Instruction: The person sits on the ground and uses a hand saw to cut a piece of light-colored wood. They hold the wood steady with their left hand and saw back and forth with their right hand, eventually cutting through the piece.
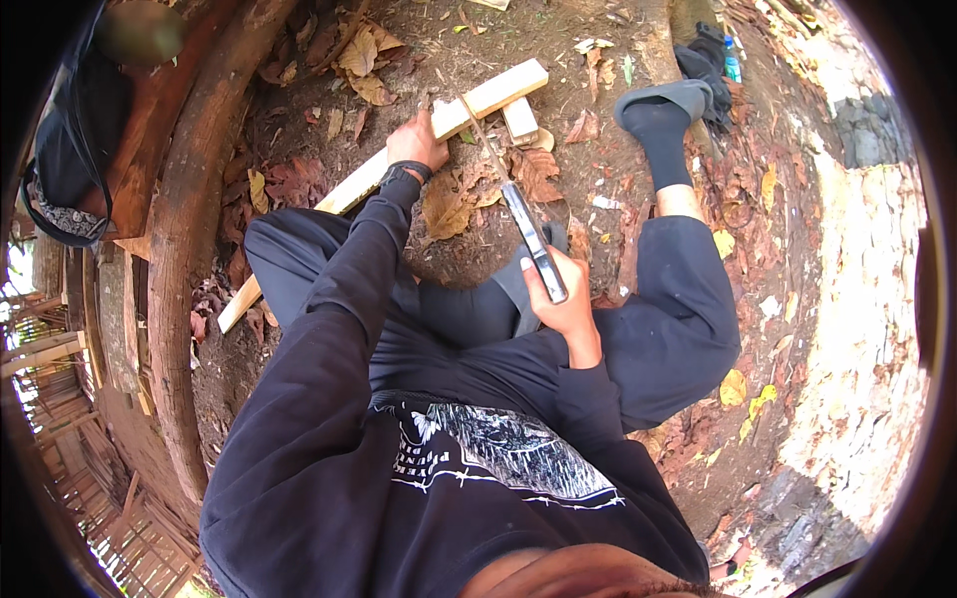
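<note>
Across the leaf-strewn ground (598, 169) lies a long, pale wooden batten (357, 186), slanting from the lower left up to the right; the bent left leg (299, 254) hides a stretch of it, and its near end shows again on the other side; beneath its far part sits a short wood block (519, 121), set crosswise. The left hand (421, 143), with a dark band (407, 169) at its wrist, is clamped on the batten; the right hand (566, 304) is closed round the handle of a handsaw (516, 212); the thin blade crosses the batten just right of the left hand, though whether its teeth have cut into the wood I cannot tell. Brown dry leaves (446, 207) lie near the batten; farther right are the right foot, in a dark sock and grey sandal (678, 95), and a blue-green bottle (733, 62); along the left side runs a thick log (189, 199).
</note>
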A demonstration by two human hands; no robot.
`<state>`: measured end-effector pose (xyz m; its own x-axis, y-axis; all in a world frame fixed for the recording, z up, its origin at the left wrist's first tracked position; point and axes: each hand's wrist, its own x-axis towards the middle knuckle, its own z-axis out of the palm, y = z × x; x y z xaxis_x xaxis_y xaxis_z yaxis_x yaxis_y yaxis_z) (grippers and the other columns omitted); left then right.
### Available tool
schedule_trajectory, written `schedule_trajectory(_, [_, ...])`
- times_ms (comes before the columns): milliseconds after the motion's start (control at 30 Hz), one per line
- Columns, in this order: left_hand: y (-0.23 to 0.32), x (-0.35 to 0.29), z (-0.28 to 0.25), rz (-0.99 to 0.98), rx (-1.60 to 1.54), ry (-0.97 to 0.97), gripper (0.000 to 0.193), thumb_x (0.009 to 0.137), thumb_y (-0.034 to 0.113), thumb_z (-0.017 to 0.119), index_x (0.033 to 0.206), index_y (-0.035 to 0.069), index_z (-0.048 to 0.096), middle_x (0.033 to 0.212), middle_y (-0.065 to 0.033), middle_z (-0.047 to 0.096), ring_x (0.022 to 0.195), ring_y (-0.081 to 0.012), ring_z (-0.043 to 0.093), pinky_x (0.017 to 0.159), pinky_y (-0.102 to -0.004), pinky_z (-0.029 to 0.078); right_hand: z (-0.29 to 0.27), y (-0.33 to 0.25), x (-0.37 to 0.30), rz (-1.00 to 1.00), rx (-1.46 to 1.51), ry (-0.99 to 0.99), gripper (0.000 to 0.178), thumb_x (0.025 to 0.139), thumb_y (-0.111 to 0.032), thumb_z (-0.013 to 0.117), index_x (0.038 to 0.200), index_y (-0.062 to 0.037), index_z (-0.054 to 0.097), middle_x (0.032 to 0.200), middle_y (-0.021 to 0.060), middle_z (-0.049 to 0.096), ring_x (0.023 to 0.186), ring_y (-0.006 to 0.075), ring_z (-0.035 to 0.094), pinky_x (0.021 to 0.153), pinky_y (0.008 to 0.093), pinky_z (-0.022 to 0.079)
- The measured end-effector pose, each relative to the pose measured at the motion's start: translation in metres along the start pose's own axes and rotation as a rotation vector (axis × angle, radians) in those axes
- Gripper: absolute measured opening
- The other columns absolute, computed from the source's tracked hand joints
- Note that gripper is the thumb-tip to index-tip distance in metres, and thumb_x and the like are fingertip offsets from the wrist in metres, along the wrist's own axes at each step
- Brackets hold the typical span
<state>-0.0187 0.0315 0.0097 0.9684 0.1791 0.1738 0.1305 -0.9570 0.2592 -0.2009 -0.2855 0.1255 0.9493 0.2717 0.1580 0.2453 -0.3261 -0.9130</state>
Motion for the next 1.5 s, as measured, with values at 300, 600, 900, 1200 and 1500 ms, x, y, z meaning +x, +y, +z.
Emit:
schedule_trajectory(300, [-0.021,0.049,-0.005,0.01,0.008,-0.428,0.06,0.083,0.029,0.071,0.137,0.003,0.071,0.124,-0.0277,0.078,0.119,-0.0443,0.074,0.102,-0.0517,0.06,-0.001,-0.007,0.011,-0.074,-0.025,-0.008,0.008,0.091,-0.005,0.075,0.088,-0.0008,0.069,0.069,0.0187,0.066,0.064,0.0418,0.069,0.06,0.0427,0.052])
schedule_trajectory(600, [-0.033,0.067,0.006,0.132,-0.455,-0.871,0.041,0.084,0.025,0.085,0.115,0.0,0.076,0.101,-0.0167,0.079,0.09,-0.0295,0.074,0.08,-0.0447,0.058,-0.025,-0.034,0.008,0.009,-0.029,-0.006,0.012,0.093,-0.006,0.075,0.086,-0.0009,0.068,0.067,0.0165,0.063,0.057,0.0371,0.066,0.057,0.0417,0.049])
schedule_trajectory(900, [-0.039,0.048,0.016,0.163,-0.215,-0.372,0.056,0.091,0.041,0.084,0.134,0.006,0.077,0.104,-0.0212,0.082,0.091,-0.0305,0.081,0.083,-0.0466,0.064,-0.022,-0.011,0.019,0.043,-0.011,0.013,0.014,0.095,-0.007,0.075,0.086,-0.0001,0.067,0.062,0.0122,0.057,0.053,0.025,0.059,0.055,0.0381,0.046])
schedule_trajectory(1200, [-0.008,0.027,-0.022,0.015,0.056,-0.353,0.061,0.088,0.058,0.083,0.129,0.012,0.082,0.101,-0.0198,0.083,0.097,-0.0383,0.081,0.089,-0.0497,0.065,-0.042,-0.012,0.01,-0.027,-0.127,-0.129,0.01,0.094,-0.005,0.075,0.088,-0.001,0.068,0.064,0.0148,0.059,0.054,0.0356,0.065,0.054,0.0403,0.048])
schedule_trajectory(1500, [0.01,0.022,-0.025,0.023,0.066,-0.365,0.048,0.086,0.041,0.084,0.119,0.005,0.082,0.109,-0.0244,0.081,0.104,-0.0414,0.079,0.097,-0.0496,0.063,-0.053,0.024,0.034,-0.074,-0.108,-0.103,0.021,0.096,-0.009,0.078,0.082,-0.0007,0.067,0.059,0.0112,0.056,0.048,0.0266,0.057,0.052,0.0379,0.043])
